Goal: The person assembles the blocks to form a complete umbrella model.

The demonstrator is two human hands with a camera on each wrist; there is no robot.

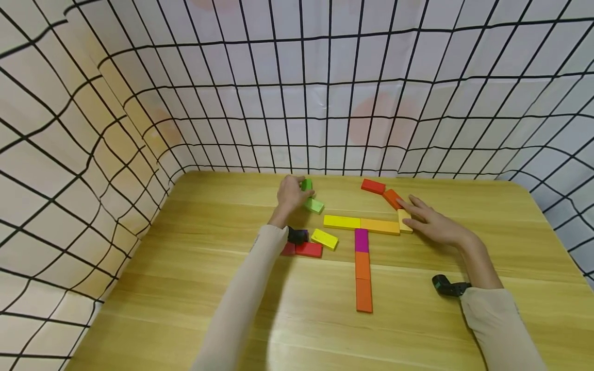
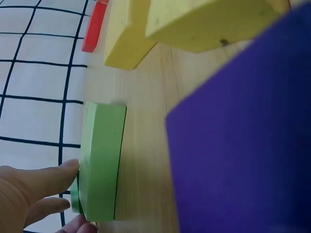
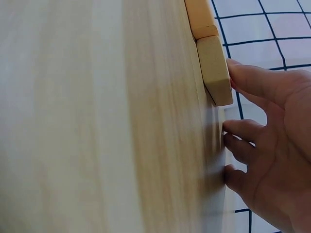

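Observation:
At the back of the table, my left hand (image 1: 291, 192) pinches a dark green block (image 1: 307, 184) between thumb and fingers. A light green block (image 2: 103, 160) lies beside it, near the thumb in the left wrist view. My right hand (image 1: 436, 224) lies with fingers spread at the right end of a row of blocks. Its thumb touches the pale yellow block (image 3: 214, 70), and the other fingertips rest on the table. That block adjoins an orange-yellow block (image 1: 380, 226), which meets a yellow block (image 1: 342, 222). Below the row, a magenta block (image 1: 361, 240) and two orange blocks form a column.
Beyond the row lie a red block (image 1: 373, 186) and an orange-red block (image 1: 392, 198). Near the left wrist are a loose yellow block (image 1: 324, 239), a red block (image 1: 308, 250) and a purple block (image 2: 243, 131). A black wire grid (image 1: 315, 103) borders the wooden table (image 1: 195, 288).

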